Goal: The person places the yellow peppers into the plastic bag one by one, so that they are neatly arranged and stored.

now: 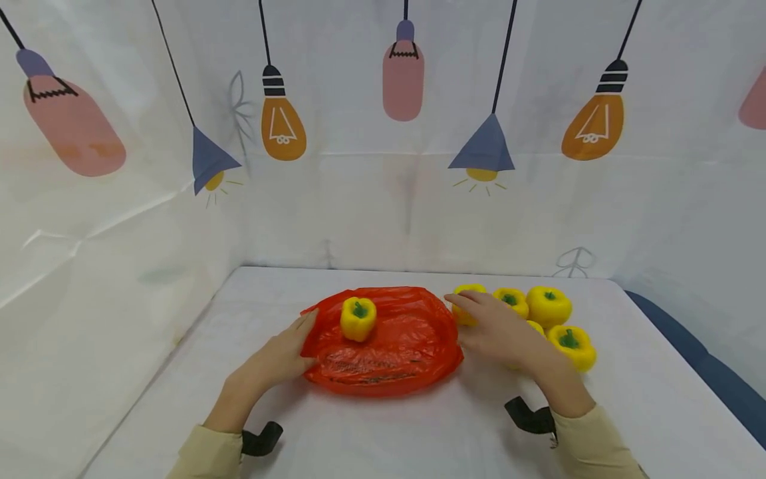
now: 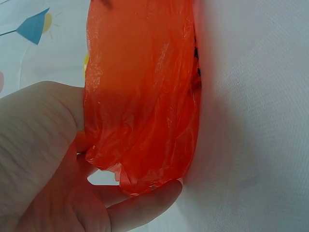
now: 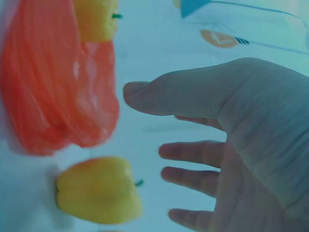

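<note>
Mid-tabletop: red bag (image 1: pixel 383 346) lies flat w/ one yellow pepper (image 1: pixel 358 319) on top. Left hand (image 1: pixel 281 356) pinches bag's left edge; right hand (image 1: pixel 499 329), fingers apart, hovers over pepper cluster (image 1: pixel 547 306) toward right edge.

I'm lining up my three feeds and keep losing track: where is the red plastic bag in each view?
Head: the red plastic bag lies mid-table, a yellow pepper on it, the left hand at its left edge.
Left wrist: the bag fills the centre, its edge pinched by the left hand.
Right wrist: the bag is at upper left, apart from the right hand.
Shared landmark: that pepper, in the head and right wrist views.
</note>
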A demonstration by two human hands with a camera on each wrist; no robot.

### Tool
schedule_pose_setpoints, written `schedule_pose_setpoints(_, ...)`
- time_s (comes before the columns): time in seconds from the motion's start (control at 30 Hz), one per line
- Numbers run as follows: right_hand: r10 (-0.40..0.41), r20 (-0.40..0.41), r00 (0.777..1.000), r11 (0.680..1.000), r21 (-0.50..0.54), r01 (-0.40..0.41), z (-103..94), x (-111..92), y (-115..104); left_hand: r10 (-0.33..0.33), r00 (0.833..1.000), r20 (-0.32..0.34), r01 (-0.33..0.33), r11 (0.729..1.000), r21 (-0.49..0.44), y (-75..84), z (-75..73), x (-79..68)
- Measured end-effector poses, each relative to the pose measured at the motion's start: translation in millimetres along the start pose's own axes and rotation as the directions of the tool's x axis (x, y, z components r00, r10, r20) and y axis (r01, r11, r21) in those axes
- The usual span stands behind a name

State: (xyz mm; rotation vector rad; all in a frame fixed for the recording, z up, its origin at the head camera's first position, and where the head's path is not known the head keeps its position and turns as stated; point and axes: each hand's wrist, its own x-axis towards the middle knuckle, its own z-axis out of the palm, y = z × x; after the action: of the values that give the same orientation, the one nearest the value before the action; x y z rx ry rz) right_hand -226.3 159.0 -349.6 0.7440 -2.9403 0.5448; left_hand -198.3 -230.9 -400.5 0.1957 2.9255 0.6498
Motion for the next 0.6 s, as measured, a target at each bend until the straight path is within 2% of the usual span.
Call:
schedule_pose_setpoints(0.1, 0.038, 0.012, 0.999, 0.999, -0.022, -0.038, -11.6, -9.8, 9.8, 0.005, 1.000, 0.004, -0.005, 1.000, 0.000, -0.4, 0.0, 0.9)
schedule_pose_setpoints(0.27, 0.057, 0.029, 0.998, 0.998, -0.015, -0.056, -25.6, -22.9, 27.0, 0.012, 1.000, 0.006, -0.012, 1.000, -0.006, -1.1, -0.7, 1.3)
schedule_pose_setpoints(0.47, 0.129, 0.139, 0.982, 0.990, 0.028, -0.135, -34.2, -34.4, 42.6, 0.024, 1.000, 0.001, -0.024, 1.000, -0.003, -2.6, -1.4, 1.1)
schedule_pose_setpoints(0.6, 0.163, 0.181, 0.970, 0.985, 0.022, -0.169, -35.3, -39.5, 49.4, 0.028, 1.000, 0.001, -0.028, 1.000, -0.009, -1.9, -1.7, 1.1)
